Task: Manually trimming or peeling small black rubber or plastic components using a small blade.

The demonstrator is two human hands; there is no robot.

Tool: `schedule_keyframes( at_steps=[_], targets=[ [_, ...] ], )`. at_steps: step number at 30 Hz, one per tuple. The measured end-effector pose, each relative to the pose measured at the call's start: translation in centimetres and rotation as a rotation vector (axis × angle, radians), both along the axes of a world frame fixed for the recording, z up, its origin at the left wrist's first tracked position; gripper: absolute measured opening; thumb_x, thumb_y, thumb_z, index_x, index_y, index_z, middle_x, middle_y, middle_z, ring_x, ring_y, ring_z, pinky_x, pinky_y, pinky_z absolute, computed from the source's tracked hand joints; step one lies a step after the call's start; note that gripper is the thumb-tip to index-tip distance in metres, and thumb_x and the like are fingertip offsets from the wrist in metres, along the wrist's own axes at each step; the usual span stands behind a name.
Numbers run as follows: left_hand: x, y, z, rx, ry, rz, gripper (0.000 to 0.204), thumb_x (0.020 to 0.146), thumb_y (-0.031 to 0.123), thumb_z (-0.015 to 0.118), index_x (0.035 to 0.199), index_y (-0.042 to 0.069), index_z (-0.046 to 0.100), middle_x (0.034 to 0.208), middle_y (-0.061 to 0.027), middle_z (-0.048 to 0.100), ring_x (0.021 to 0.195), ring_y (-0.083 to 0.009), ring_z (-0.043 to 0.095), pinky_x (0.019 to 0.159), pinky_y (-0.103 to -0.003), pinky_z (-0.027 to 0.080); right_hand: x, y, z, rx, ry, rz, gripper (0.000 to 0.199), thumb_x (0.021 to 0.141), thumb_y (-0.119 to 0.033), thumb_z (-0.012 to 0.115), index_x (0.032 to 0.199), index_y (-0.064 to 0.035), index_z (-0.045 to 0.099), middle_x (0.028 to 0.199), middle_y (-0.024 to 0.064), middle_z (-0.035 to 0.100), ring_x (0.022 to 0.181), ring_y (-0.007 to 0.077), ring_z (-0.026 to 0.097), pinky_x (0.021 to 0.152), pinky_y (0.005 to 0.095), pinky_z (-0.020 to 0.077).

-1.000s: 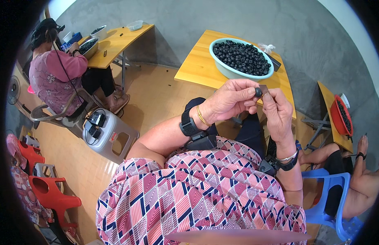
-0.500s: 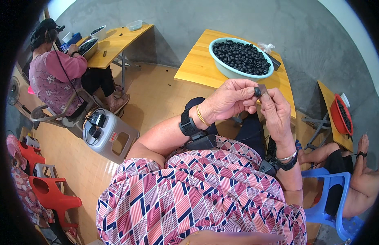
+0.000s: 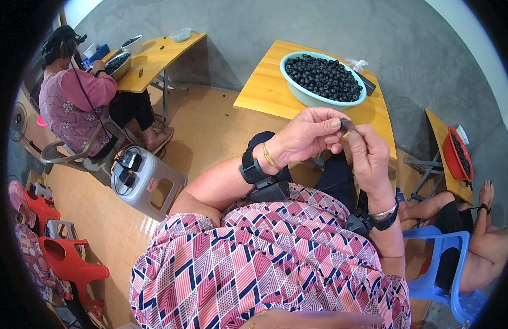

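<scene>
Between thumb and fingers, my left hand (image 3: 311,131) pinches a small round black part (image 3: 343,125), which looks like a rubber or plastic ring. My right hand (image 3: 370,153) is closed on a thin, flat, dark blade-like piece (image 3: 350,125), held against that part. Both hands meet in front of a light-blue basin (image 3: 299,94), heaped with small black rings (image 3: 322,77). The fingers partly hide both held things, so their exact shapes cannot be made out.
The basin stands on a wooden table (image 3: 259,82), with a dark block (image 3: 368,85) and a clear plastic bag (image 3: 356,64) beside it. At left, a person (image 3: 78,104) works at another table. To the right are a red basin (image 3: 455,156) and a seated person near a blue chair (image 3: 457,247).
The flat piece has tilted and turned against the black part, with a small motion of my right fingers. My left hand has stayed nearly in place.
</scene>
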State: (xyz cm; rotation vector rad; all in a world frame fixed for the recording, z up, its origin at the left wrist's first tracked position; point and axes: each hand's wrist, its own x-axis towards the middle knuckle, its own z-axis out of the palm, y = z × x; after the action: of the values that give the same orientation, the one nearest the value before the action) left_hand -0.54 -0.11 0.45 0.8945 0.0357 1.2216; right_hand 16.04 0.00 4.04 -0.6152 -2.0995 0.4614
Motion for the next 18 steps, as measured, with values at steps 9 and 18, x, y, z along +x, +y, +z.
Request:
schedule_keyframes(
  at_steps=[9,18],
  targets=[
    [-0.2,0.3,-0.2,0.009,0.050,-0.014,0.020,0.085,0.016,0.056,0.099,0.001,0.058,0.085,-0.0063,0.059,0.067,-0.0121,0.053,0.062,-0.028,0.047,-0.7,-0.2,0.9,0.203,0.103,0.029,0.017,0.078,-0.002,0.061,0.095,-0.0017,0.055,0.078,0.0084,0.056,0.070,0.0182,0.058,0.058,0.0266,0.0448],
    [0.2,0.2,0.3,-0.012,0.076,0.012,0.021,0.085,0.019,0.057,0.097,0.001,0.059,0.081,-0.0034,0.057,0.062,-0.0092,0.046,0.058,-0.025,0.042,-0.8,0.8,0.0,0.508,0.159,0.016,0.016,0.074,0.004,0.061,0.088,-0.0029,0.056,0.076,0.0101,0.055,0.062,0.0220,0.056,0.051,0.0281,0.0448]
  ],
)
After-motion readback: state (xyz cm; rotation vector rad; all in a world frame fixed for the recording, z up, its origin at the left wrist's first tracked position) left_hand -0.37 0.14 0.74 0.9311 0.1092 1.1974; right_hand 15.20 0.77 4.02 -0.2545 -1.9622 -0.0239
